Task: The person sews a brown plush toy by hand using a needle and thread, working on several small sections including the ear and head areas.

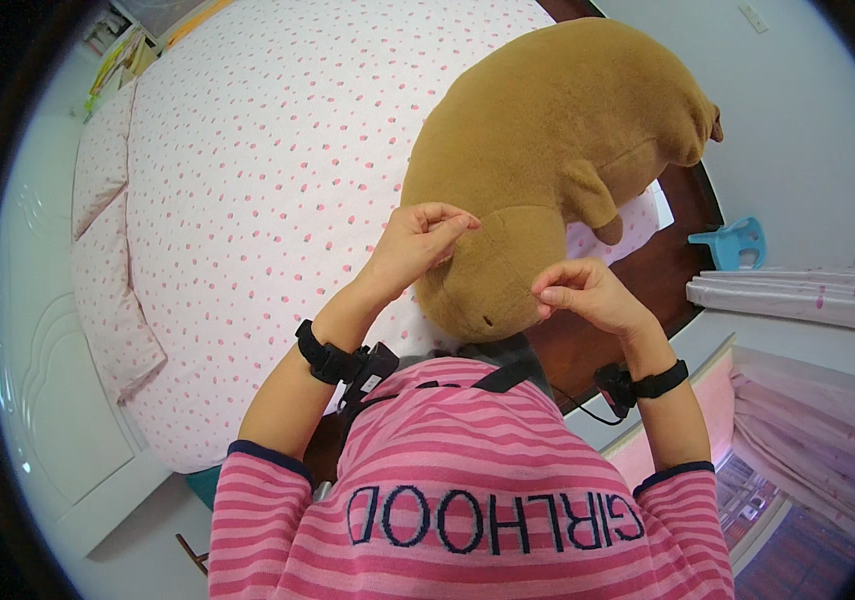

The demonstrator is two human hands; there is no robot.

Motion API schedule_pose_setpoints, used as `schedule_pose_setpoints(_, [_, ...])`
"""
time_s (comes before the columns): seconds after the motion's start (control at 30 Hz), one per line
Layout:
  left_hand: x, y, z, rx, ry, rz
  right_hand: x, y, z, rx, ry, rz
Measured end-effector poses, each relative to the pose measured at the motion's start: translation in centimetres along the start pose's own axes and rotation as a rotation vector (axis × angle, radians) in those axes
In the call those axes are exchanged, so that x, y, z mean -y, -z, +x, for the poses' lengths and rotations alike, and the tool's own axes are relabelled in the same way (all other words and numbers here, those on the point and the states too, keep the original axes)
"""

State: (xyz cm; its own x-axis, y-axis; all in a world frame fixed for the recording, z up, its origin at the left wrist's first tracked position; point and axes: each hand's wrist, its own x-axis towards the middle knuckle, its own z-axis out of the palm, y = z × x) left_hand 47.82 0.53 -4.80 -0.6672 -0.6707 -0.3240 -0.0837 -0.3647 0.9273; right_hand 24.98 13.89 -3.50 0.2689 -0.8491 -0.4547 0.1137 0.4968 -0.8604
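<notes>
A large brown plush animal (547, 110) lies on its side across the right edge of the bed, its rounded head end nearest to me. Over the left side of that head end is my left hand (419, 240), thumb and fingertips pressed together in a pinch. My right hand (592, 295) makes a similar pinch at the right side of the head end. Whatever sits between the fingertips of either hand, if anything, is too small to make out. From this view I cannot tell whether the fingers touch the plush fabric. Black bands with small devices circle both wrists.
The bed (267, 150) has a white sheet with small pink prints; matching pillows (112, 290) lie against the white headboard (47, 370). At right, a blue plastic stool (737, 243) stands on the dark wood floor (662, 265), near pale curtains (817, 440) and a window.
</notes>
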Motion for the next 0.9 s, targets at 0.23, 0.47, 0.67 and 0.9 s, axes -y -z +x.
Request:
schedule_pose_setpoints(0.23, [0.5,0.6,0.1,0.022,0.091,0.019,-2.4,2.4,0.7,-0.333,0.058,0.147])
schedule_pose_setpoints(0.47, [1.1,0.1,0.1,0.025,0.154,-0.118,-3.8,2.3,2.1,-0.749,0.267,-0.069])
schedule_pose_setpoints(0.67, [0.7,-2.5,0.7,0.192,0.104,-0.353,-3.3,-5.1,4.0,-0.051,-0.286,0.402])
schedule_pose_setpoints(0.9, [-0.3,-1.3,-0.3,0.280,0.040,-0.365,-5.1,-2.8,5.8,-0.026,-0.029,1.248])
